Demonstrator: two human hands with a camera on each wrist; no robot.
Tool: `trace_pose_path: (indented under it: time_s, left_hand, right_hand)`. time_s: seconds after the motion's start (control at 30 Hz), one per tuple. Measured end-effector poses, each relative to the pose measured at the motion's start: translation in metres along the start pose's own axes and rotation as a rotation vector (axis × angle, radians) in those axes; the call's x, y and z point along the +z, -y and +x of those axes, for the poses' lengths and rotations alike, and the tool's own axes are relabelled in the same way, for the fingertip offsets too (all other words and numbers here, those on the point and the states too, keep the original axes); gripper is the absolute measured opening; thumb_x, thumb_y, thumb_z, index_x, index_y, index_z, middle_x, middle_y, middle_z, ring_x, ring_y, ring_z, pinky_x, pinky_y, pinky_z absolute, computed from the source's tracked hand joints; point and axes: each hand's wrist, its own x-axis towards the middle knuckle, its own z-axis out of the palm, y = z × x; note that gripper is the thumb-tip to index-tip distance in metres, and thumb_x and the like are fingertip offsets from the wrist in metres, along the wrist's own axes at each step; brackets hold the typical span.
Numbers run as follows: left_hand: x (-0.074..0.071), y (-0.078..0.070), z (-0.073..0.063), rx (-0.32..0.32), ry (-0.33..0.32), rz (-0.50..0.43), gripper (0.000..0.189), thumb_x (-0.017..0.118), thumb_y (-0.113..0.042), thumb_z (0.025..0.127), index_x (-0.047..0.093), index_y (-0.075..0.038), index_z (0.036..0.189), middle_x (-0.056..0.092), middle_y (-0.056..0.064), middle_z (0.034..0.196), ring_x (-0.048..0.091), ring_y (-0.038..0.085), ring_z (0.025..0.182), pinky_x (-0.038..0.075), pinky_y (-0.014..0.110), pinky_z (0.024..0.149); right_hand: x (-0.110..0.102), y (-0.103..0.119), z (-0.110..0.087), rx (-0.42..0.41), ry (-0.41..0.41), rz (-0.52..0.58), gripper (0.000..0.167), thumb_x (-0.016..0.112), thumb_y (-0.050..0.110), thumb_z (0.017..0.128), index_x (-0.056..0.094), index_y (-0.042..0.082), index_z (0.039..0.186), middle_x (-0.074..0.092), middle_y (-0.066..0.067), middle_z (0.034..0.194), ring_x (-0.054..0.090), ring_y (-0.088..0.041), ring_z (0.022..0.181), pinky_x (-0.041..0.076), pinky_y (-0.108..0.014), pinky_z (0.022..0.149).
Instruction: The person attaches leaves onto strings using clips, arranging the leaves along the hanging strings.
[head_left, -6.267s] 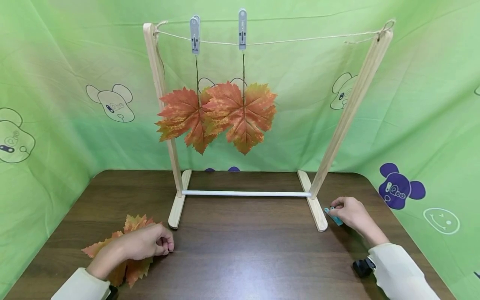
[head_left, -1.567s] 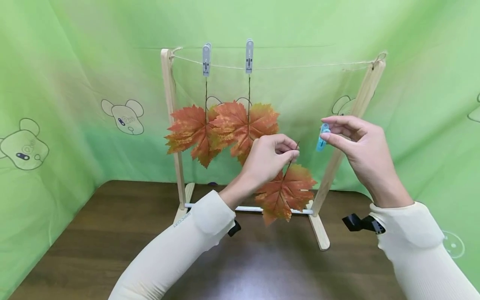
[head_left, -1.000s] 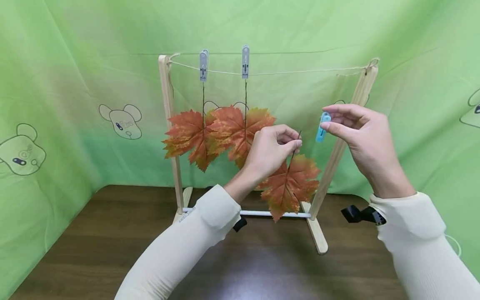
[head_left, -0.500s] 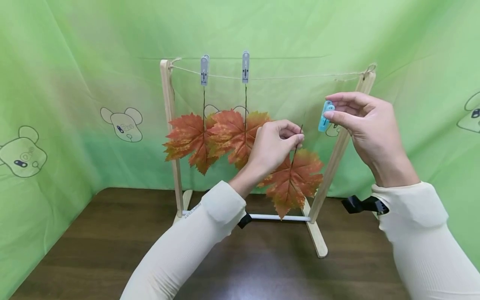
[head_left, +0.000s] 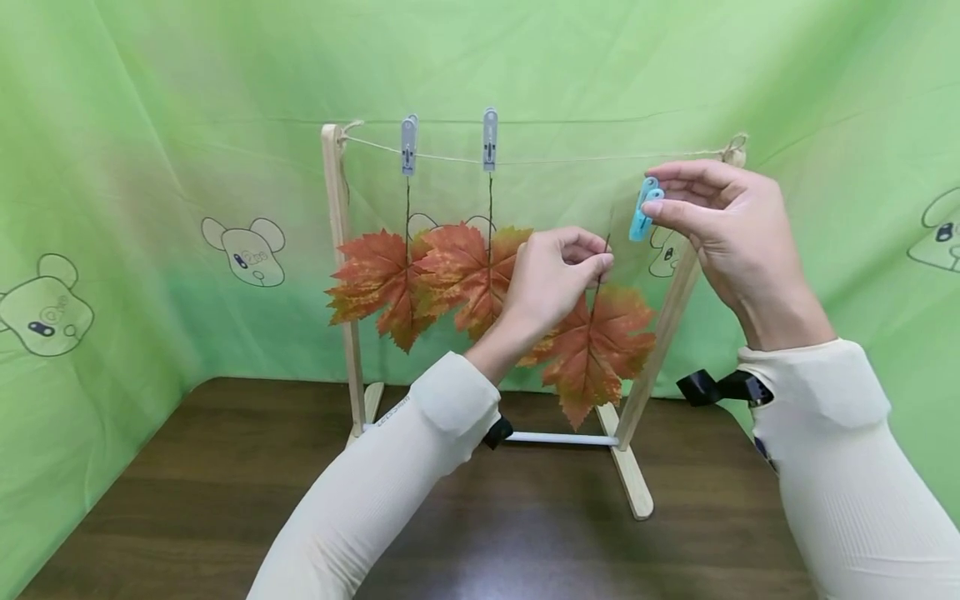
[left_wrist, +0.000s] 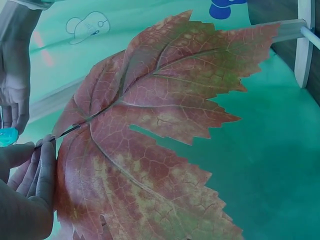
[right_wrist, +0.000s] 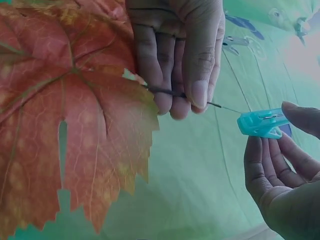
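Note:
My left hand (head_left: 551, 271) pinches the thin dark stem of an orange-red artificial maple leaf (head_left: 596, 350), which hangs below the fingers in front of the stand's right side. In the left wrist view the leaf (left_wrist: 145, 115) spreads wide past the fingertips. My right hand (head_left: 738, 237) holds a light-blue clothespin (head_left: 645, 212) by its handle end, between thumb and fingers. In the right wrist view the clothespin (right_wrist: 260, 123) points toward the stem tip, a small gap apart. Just above both hands runs a thin twine line (head_left: 570, 160).
Two grey clothespins (head_left: 408, 146) on the twine hold two more maple leaves (head_left: 382, 283) at the left. The twine is tied between the uprights of a wooden stand (head_left: 333, 217) with a white crossbar (head_left: 562, 437). It stands on a brown table (head_left: 225, 483) before a green curtain (head_left: 135, 167).
From the tabletop, the leaf and the blue clothespin have been picked up and raised to the stand. Over the last second both hands have kept rising toward the twine.

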Motion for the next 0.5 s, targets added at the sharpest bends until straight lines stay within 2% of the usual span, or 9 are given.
trace_pose_path:
  time_s: [0.17,0.4,0.5]
  left_hand:
    - [0.001,-0.004,0.005,-0.004,-0.014,-0.004,0.004,0.074,-0.010,0.098,0.076,-0.006,0.099,0.081,0.006,0.088,0.072,0.008,0.071,0.056,0.017,0.066]
    - [0.000,-0.009,0.011,0.017,-0.057,-0.064,0.004,0.074,-0.006,0.097,0.076,-0.003,0.097,0.080,0.014,0.090,0.073,0.015,0.072,0.056,0.019,0.064]
    - [0.000,-0.010,0.013,0.010,-0.054,-0.051,0.004,0.074,-0.007,0.097,0.076,-0.004,0.099,0.080,0.013,0.091,0.073,0.013,0.072,0.056,0.018,0.065]
  right_hand:
    - [0.002,0.005,0.004,0.001,0.002,0.004,0.032,0.076,-0.022,0.082,0.075,-0.009,0.111,0.077,-0.012,0.097,0.071,-0.019,0.088,0.062,-0.022,0.078]
    - [0.008,0.006,0.010,-0.029,-0.006,-0.012,0.031,0.078,-0.019,0.081,0.076,-0.008,0.110,0.078,-0.011,0.094,0.072,-0.018,0.085,0.062,-0.022,0.077]
    - [0.009,0.006,0.013,-0.054,-0.020,0.003,0.029,0.079,-0.020,0.080,0.076,-0.009,0.107,0.078,-0.011,0.089,0.072,-0.017,0.081,0.062,-0.021,0.075]
